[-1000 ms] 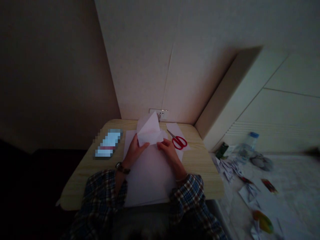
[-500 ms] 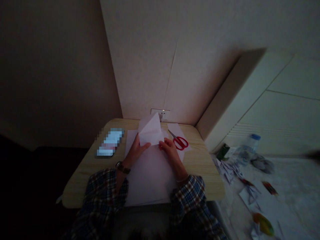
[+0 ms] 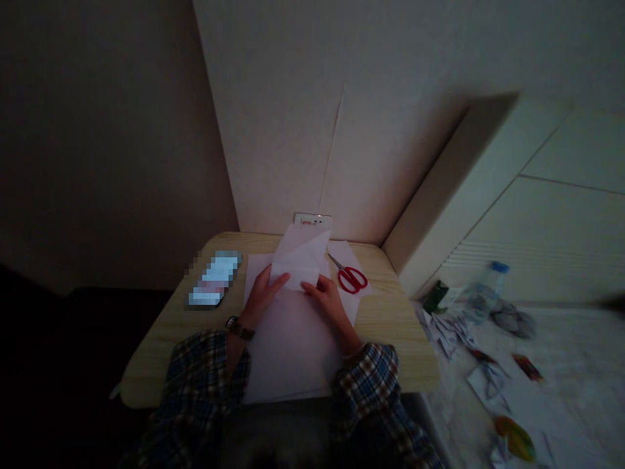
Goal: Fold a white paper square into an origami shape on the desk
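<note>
A folded sheet of white paper (image 3: 300,251) is held up between my two hands, with creases running across it. My left hand (image 3: 263,290) grips its lower left edge, thumb on the near face. At the lower right edge, my right hand (image 3: 328,298) pinches the paper in the same way. Beneath both hands lies a stack of white sheets (image 3: 293,352) on the small wooden table (image 3: 395,326). Red-handled scissors (image 3: 350,279) rest just right of my right hand, on a piece of white paper (image 3: 342,249).
A phone (image 3: 215,279), its screen pixelated, lies on the table's left side. A wall socket (image 3: 312,218) is behind the table. To the right, a lower white surface (image 3: 561,326) bears paper scraps (image 3: 446,332), a blue-capped plastic bottle (image 3: 493,283) and other small items.
The held paper has tilted and its upper part has swung right. My right hand has shifted slightly left and down along its lower edge. My left hand has barely moved.
</note>
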Demonstrator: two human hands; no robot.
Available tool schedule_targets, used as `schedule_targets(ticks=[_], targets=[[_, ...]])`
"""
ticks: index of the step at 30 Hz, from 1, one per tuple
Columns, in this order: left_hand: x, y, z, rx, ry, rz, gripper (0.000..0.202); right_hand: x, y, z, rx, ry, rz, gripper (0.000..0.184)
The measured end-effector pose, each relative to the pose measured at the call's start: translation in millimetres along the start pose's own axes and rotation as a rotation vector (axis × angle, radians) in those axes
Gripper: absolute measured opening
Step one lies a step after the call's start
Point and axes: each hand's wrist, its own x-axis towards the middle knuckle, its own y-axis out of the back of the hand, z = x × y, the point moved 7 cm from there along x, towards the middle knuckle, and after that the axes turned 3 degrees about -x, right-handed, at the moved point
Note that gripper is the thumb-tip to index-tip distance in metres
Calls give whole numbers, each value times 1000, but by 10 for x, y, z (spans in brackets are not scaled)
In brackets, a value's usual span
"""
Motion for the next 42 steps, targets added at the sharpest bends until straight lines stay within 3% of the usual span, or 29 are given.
schedule_targets(ticks=[14,26,33,42], targets=[[34,48,-17,77,2,27,34,0,62,-53,-55,32,71,23],[41,23,-50,119,-21,-31,48,-6,120,-80,-162,58,137,32],[48,26,-21,79,-45,-20,51,-15,95,-89,-78,28,110,27],[20,26,-40,-5,34,-15,53,-8,69,-68,28,15,76,25]])
